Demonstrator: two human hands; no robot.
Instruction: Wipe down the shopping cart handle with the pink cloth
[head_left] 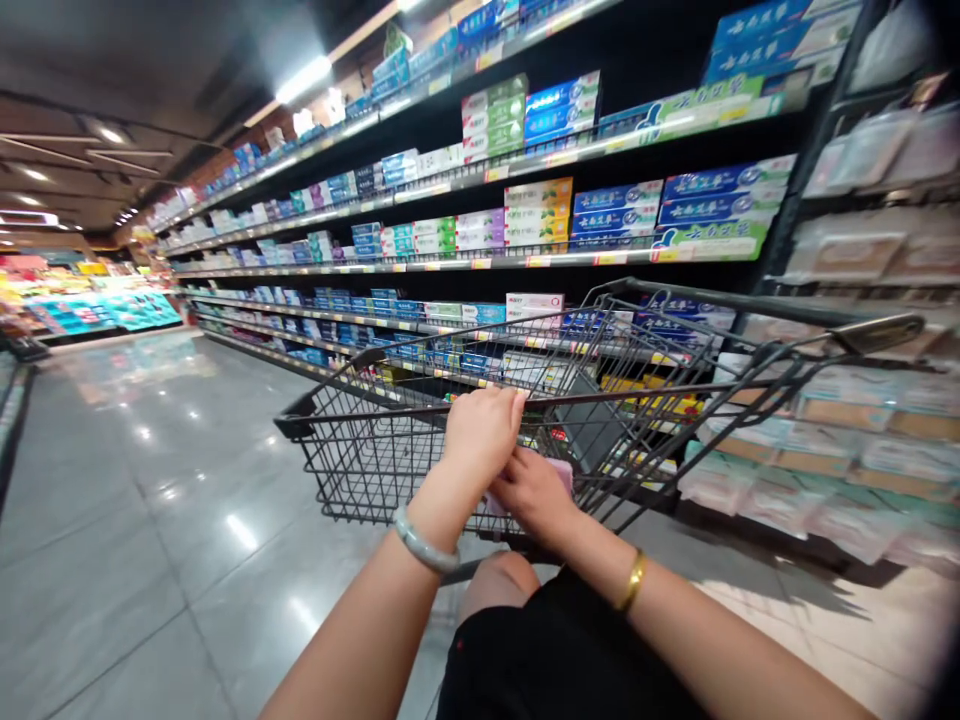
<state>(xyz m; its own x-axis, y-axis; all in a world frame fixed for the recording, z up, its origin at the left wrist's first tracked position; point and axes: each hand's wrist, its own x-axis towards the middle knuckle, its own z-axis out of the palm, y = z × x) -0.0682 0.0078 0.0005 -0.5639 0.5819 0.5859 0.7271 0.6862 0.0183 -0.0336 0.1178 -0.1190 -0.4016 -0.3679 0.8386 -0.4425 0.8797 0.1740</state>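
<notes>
Grey glossy floor tiles fill the left side, mirroring the ceiling lights, with a brightly lit display far off at the end of the aisle. Long black shelves run along the aisle toward the right, stacked with boxed toothpaste in blue, green and white. Below them stands a black wire shopping cart, tilted in the view, its basket just in front of the person. The left hand, with a pale green bangle on the wrist, is curled shut over the cart's near bar. Just right of it and touching it, the right hand sits lower, fingers folded around a small pink thing that is mostly hidden; what it is cannot be told. A gold bangle circles that wrist. Farther right, blurred pale packs fill the lower shelves.
</notes>
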